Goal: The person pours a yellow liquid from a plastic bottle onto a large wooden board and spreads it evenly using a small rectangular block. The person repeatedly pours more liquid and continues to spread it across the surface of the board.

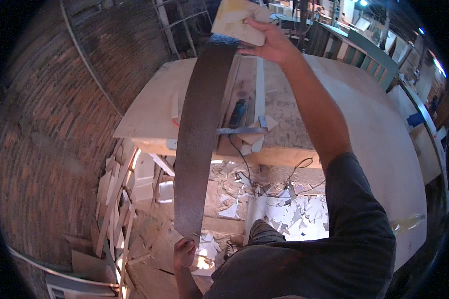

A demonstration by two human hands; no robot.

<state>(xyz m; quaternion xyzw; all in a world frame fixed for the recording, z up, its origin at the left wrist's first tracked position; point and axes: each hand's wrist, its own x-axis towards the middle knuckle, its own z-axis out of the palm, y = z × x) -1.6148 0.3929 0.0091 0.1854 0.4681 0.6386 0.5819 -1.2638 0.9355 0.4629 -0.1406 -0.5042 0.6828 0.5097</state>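
Note:
A long dark brown strip (197, 134) stretches from near my body out over the far part of the workbench. My left hand (184, 252) is closed at the strip's near lower corner, its fingers pinched on the edge. My right hand (274, 42) reaches far forward and grips a pale flat rectangular piece (239, 22) with a yellowish patch. That piece meets the strip's far end; whether the two are joined I cannot tell. Below the strip's right side lie a dark teal hand tool (238, 112) with a cord and a metal bar (242, 130).
The wooden workbench (364, 109) spans the middle and right. Pale offcuts (257, 132) lie at its near edge. Broken white scraps (299, 212) and a looped cable (304, 163) are below. Wood offcuts (114, 199) lean by the brick wall (60, 119) on the left.

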